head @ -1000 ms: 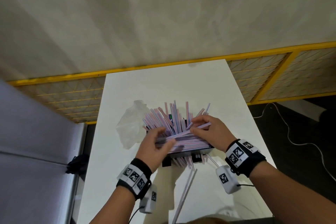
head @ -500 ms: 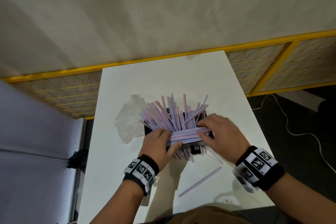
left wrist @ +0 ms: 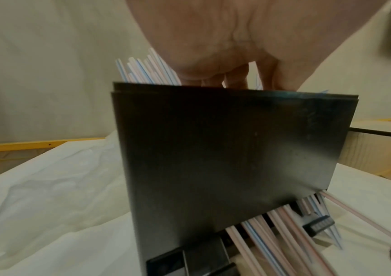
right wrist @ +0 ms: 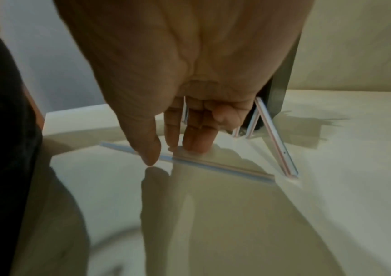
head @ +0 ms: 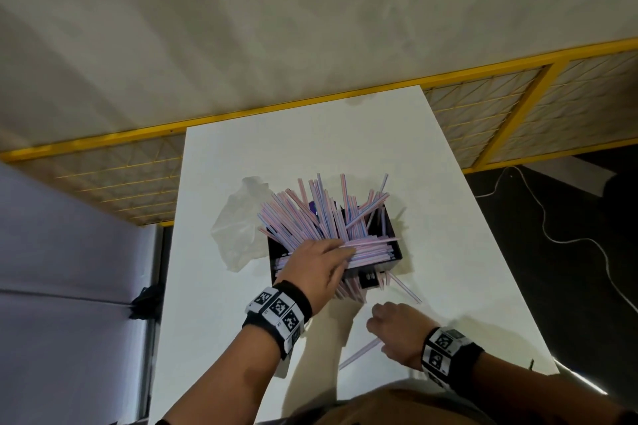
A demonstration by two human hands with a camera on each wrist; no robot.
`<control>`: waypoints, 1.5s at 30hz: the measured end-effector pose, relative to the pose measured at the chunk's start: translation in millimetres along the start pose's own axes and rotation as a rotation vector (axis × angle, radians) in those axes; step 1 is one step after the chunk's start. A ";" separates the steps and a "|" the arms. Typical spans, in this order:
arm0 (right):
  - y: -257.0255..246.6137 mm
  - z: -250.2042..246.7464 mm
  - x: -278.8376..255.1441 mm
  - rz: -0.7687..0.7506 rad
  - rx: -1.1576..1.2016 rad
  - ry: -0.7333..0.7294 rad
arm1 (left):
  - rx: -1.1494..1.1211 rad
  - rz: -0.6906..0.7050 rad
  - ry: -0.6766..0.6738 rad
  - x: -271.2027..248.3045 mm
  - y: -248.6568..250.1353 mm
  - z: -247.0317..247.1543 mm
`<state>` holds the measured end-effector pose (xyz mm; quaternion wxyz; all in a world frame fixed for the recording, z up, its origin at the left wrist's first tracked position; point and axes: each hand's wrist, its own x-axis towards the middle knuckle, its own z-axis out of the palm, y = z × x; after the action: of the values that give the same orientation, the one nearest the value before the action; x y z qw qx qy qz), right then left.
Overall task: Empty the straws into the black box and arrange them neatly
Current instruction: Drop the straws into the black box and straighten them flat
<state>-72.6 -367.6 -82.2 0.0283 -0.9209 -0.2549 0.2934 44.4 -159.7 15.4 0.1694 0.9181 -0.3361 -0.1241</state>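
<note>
At the far left of the head view a grey panel is seen beside the white table, and behind both a yellow-framed mesh fence is seen running along the wall. On the table, left of centre, a crumpled clear plastic bag is laid just beside the black box. The box is filled with pink and blue striped straws, many fanned upward and leaning to the left, with others laid flat across the near part of the opening. The left hand is placed on top of those flat straws at the box's near edge, its fingers stretched out and relaxed over them; no grip is seen. In the left wrist view several straws are seen poking out from under the near wall of the box onto the table. Further right and nearer the person, a loose straw is found lying flat on the table, well apart from the box. The right hand is lowered over it, with the fingertips set down at the straw and the thumb held just off it, so the straw is not pinched. At the far right a white cable is trailed across the dark floor.
</note>
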 end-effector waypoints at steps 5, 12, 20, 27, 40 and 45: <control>1.4 11.9 3.2 0.005 -0.064 0.041 | 0.043 -0.076 -0.028 4.5 -8.6 -3.3; -10.5 -45.5 -18.9 0.033 0.058 0.165 | -0.327 -0.196 0.108 -6.5 -15.4 -16.1; -8.1 -176.8 -39.8 -0.014 0.141 0.678 | -0.495 -0.365 0.299 -26.9 -36.5 -47.7; -4.8 -185.3 25.7 0.066 0.101 0.480 | -0.468 -0.365 0.269 -32.0 -29.9 -35.9; 6.8 -140.8 -43.8 0.159 0.527 0.904 | -0.098 -0.235 0.097 -24.8 -14.4 -18.9; 49.8 -86.3 -47.9 0.648 0.998 0.852 | -0.071 -0.191 -0.019 -14.8 -4.1 -3.2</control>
<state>-35.6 -425.7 4.2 0.4532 -0.8617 0.2278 -0.0154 36.9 -146.3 18.4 0.1861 0.9381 -0.2441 -0.1604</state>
